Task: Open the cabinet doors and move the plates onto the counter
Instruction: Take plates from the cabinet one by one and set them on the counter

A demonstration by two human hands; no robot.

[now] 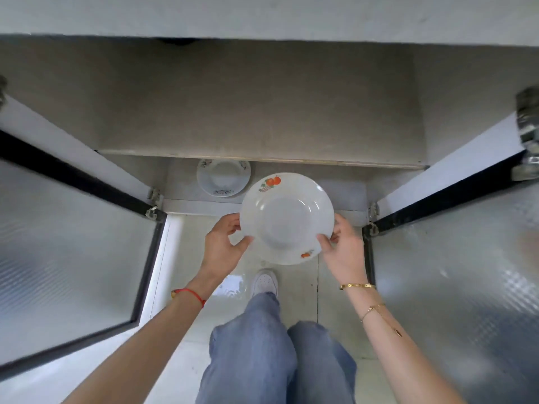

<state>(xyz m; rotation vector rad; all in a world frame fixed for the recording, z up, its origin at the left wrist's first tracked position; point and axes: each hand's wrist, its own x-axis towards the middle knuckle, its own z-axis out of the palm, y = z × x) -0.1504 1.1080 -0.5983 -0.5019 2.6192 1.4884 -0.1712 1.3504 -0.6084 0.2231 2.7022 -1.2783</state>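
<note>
We're looking down into a low cabinet under a grey counter (262,13); pale glossy tile floor (300,275) below. Both frosted-glass doors swung wide: left door (67,243) at 9 o'clock, right door (455,263) at 3, open gap between them. Shelf (344,188) at 12 carries a second plate (223,177), floral rim, sitting well back, apart from the one we hold. White plate with fruit print (287,218) is out in front of the shelf edge, above the floor. Our left hand (223,243) pinches its rim at 8 o'clock, thumb on top; right hand (342,246) pinches it at 4. Jeans (262,354) and white shoe (264,282) at 6
</note>
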